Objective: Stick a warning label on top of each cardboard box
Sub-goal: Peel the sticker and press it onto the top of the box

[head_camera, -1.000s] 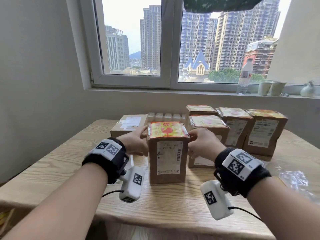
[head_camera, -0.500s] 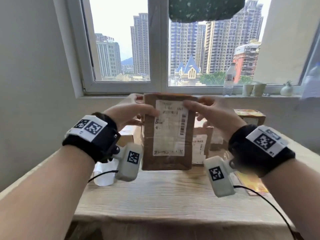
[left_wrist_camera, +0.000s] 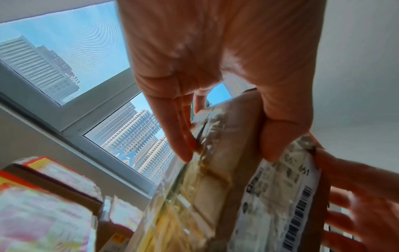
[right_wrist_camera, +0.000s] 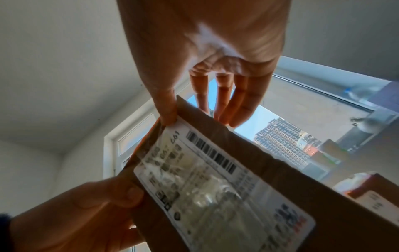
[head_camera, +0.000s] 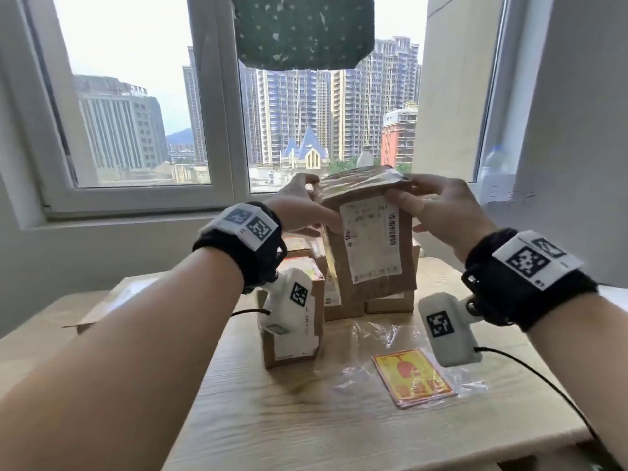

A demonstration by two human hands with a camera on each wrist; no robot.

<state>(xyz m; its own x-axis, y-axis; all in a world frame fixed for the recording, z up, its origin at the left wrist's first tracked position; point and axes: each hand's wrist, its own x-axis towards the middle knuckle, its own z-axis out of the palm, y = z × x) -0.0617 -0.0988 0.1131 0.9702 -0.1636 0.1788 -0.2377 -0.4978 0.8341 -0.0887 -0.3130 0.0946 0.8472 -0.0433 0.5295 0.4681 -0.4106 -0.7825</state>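
Both hands hold a brown cardboard box (head_camera: 370, 243) in the air above the table, its white shipping label facing me. A yellow-red label under shiny tape covers its top (head_camera: 360, 180). My left hand (head_camera: 299, 209) grips the upper left edge, thumb in front and fingers at the side. My right hand (head_camera: 438, 212) pinches the upper right corner. In the left wrist view the left hand (left_wrist_camera: 228, 150) clamps the box (left_wrist_camera: 215, 170). In the right wrist view the right hand (right_wrist_camera: 200, 116) has its thumb on the box (right_wrist_camera: 215, 187). A stack of yellow-red warning labels (head_camera: 413, 377) lies on the table.
A labelled box (head_camera: 295, 321) stands on the wooden table (head_camera: 306, 419) below my left wrist, with more boxes (head_camera: 343, 300) behind it. A flat box (head_camera: 115, 300) lies at the left. Clear plastic wrap (head_camera: 384, 338) is spread under the labels. The window wall stands close behind.
Both hands lifted the labelled box off the table and hold it up. Since half a second ago it has tilted slightly, and its top now shows.
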